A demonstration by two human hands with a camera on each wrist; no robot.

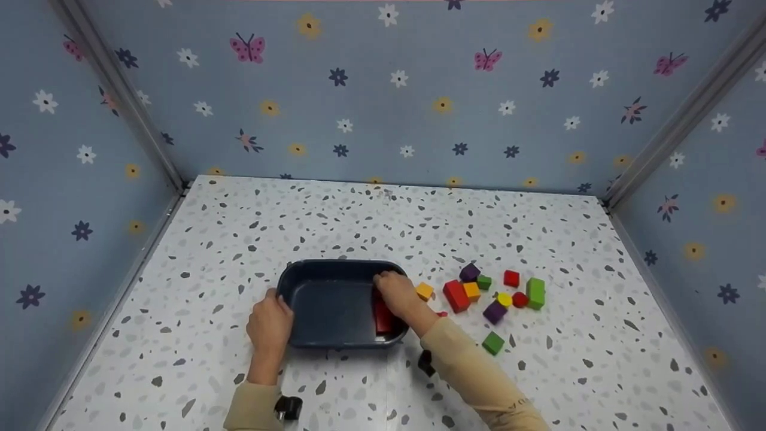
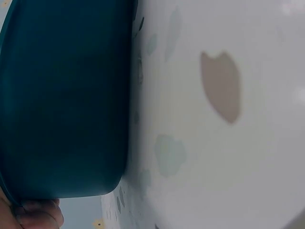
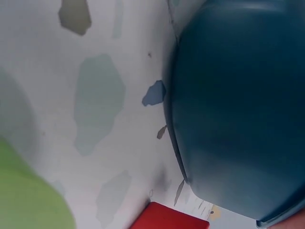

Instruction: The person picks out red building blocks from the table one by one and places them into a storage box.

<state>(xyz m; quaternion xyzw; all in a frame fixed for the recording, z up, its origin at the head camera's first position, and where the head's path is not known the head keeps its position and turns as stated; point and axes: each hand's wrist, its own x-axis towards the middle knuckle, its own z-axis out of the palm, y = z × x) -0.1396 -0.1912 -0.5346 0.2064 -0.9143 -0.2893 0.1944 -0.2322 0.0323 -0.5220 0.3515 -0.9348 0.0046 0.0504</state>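
A dark blue plastic tub (image 1: 335, 345) stands on the speckled table, its teal-looking side filling much of both wrist views. At its left end, my left hand (image 1: 270, 320) grips the rim; its curled fingers (image 2: 40, 217) show at the bottom of the left wrist view. Over the right rim lies my right hand (image 1: 402, 294), gripping that end with fingers reaching inside. A red block (image 1: 383, 317) lies in the tub beside this hand, partly hidden by it. Just right of the right hand is an orange block (image 1: 425, 291).
Loose blocks lie to the right: a large red block (image 1: 456, 296), a purple block (image 1: 495, 312), a light green block (image 1: 535, 293), a green block (image 1: 493, 343) and several others. A small red piece (image 1: 442, 314) peeks out by the right wrist. Patterned panels (image 1: 383, 120) enclose the table.
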